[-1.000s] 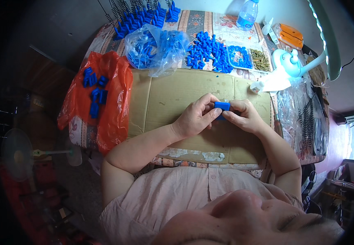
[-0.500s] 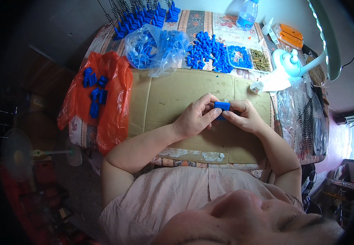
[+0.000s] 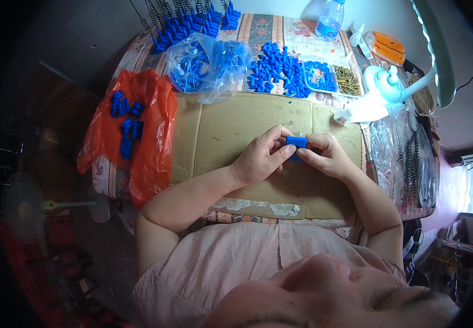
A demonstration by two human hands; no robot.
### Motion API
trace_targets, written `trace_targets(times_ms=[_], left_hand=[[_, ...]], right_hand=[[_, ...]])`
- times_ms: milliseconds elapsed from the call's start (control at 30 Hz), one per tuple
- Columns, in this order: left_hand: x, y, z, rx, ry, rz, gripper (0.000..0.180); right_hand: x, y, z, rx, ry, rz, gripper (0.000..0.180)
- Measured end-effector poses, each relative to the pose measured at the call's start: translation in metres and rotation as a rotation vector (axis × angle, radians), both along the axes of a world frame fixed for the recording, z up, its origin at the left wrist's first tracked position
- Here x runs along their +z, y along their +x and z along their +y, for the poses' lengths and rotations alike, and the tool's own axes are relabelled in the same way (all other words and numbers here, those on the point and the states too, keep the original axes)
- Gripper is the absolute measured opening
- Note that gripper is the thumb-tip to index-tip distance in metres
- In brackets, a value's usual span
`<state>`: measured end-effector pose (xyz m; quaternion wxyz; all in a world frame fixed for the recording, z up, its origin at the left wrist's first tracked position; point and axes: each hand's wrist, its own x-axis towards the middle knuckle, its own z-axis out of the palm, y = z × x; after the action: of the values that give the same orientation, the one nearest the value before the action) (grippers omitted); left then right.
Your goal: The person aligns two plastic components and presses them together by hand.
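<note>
Above the cardboard sheet (image 3: 247, 123), both hands grip one small blue block-like plastic part (image 3: 296, 142). My left hand (image 3: 264, 156) pinches it from the left, thumb across its front. From the right, my right hand (image 3: 326, 156) closes thumb and fingers on the same part. The undersides of the fingers and the part's lower side are mostly hidden. Similar blue parts (image 3: 126, 147) lie on a red plastic bag (image 3: 154, 158) at the left.
Beyond the cardboard are a clear bag of blue pieces (image 3: 209, 65), a heap of small blue cones (image 3: 280, 71), trays of blue bits (image 3: 319, 76) and brass-coloured pins (image 3: 347, 81). Blue pieces with black springs (image 3: 193, 24) stand far left. A desk lamp (image 3: 384, 87) and water bottle (image 3: 330, 22) stand right.
</note>
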<state>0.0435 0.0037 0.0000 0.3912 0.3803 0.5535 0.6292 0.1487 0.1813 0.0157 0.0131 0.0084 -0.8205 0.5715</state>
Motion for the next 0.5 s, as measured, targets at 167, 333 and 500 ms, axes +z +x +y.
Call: trace_targets(times_ms=[167,333,500], left_hand=[[0.0018,-0.0020,-0.0020,-0.028,-0.017,-0.002,0.015],[0.0021,-0.0025,-0.0021,-0.049,-0.035,-0.007,0.017],[0.0004,-0.0030,-0.0023,-0.052,-0.053,-0.007,0.016]], right_hand=[[0.0007,0.0001,-0.0002,-0.003,0.015,-0.007,0.019],[-0.0017,-0.0002,0.0006,-0.001,0.024,0.014,0.020],[-0.0030,0.0001,0.0017,0.004,0.027,-0.001,0.020]])
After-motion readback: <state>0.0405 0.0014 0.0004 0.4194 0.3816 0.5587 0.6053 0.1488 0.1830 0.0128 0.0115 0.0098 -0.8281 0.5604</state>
